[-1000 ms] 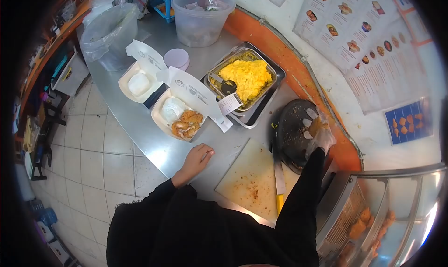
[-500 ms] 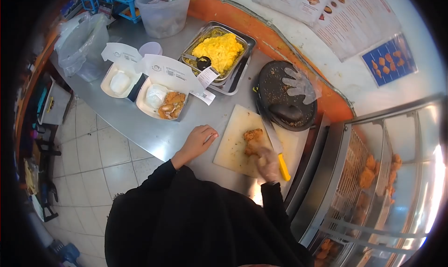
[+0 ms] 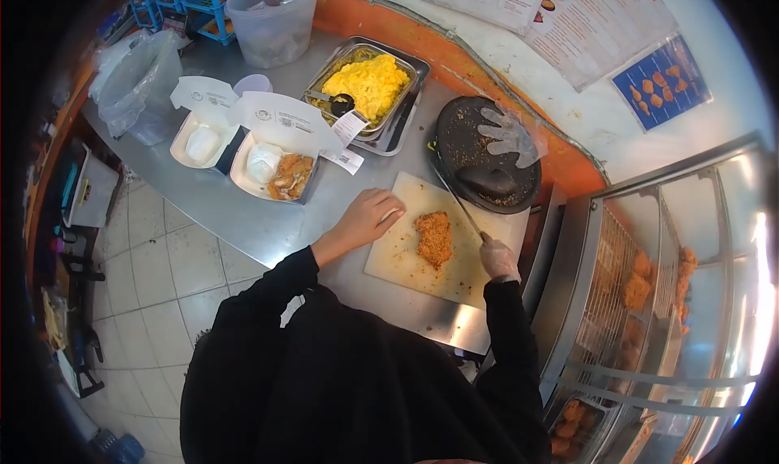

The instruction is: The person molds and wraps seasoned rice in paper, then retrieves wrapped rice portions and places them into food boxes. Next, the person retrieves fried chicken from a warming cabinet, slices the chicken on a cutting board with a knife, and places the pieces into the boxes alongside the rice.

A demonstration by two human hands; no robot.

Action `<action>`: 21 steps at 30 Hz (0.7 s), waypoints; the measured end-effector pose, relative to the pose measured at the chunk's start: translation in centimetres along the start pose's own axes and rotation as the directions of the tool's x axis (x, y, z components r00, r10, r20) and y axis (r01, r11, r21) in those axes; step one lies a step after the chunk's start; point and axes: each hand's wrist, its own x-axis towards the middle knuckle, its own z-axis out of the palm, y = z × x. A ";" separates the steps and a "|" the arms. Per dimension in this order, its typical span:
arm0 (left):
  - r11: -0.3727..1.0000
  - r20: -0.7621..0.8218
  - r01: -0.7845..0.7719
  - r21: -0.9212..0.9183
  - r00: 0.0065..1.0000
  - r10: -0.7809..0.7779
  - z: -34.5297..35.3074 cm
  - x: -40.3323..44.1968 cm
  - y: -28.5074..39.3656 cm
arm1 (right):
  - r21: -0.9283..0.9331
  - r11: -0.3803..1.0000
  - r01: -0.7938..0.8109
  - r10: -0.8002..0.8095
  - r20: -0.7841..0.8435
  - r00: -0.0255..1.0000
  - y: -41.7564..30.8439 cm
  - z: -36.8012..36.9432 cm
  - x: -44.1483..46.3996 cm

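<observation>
My right hand (image 3: 499, 259), in a clear plastic glove, is closed around the handle of a knife (image 3: 461, 203). Its blade points away from me over the cutting board's right side. On the pale cutting board (image 3: 388, 257) lies a breaded piece of fried chicken (image 3: 434, 239), apart from the blade. My bare left hand (image 3: 371, 216) hovers at the board's left edge, fingers loosely curled together with nothing visible in them. A dark round lid or pan (image 3: 454, 143), scattered with crumbs, overlaps the board's far side; a clear plastic glove (image 3: 511, 137) rests on it.
Two open food boxes stand left: one (image 3: 182, 149) with a white mound, the other (image 3: 243, 180) also with chicken. Behind are a tray of yellow food (image 3: 369, 87), a slip of paper (image 3: 347, 161) and a plastic bucket (image 3: 272, 30). A display case (image 3: 596, 290) borders the right.
My right hand has left the chicken and taken up the knife, which has swung toward the lid. The chicken now shows its crumbed side. My left hand has moved toward the board.
</observation>
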 end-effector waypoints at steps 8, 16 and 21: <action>0.905 0.042 -0.074 0.420 0.997 0.062 5.4 5.3 -2.9 | -0.188 0.819 0.543 -0.568 -0.125 0.814 2.2 0.7 2.6; 0.958 0.238 0.009 0.288 0.968 -0.081 9.8 4.4 -5.7 | -0.203 0.749 0.631 -0.655 -0.080 0.752 3.0 1.7 4.9; 0.947 0.222 0.085 0.309 0.962 -0.159 9.3 4.3 -4.7 | -0.409 0.673 0.616 -0.700 -0.082 0.710 3.5 2.6 7.0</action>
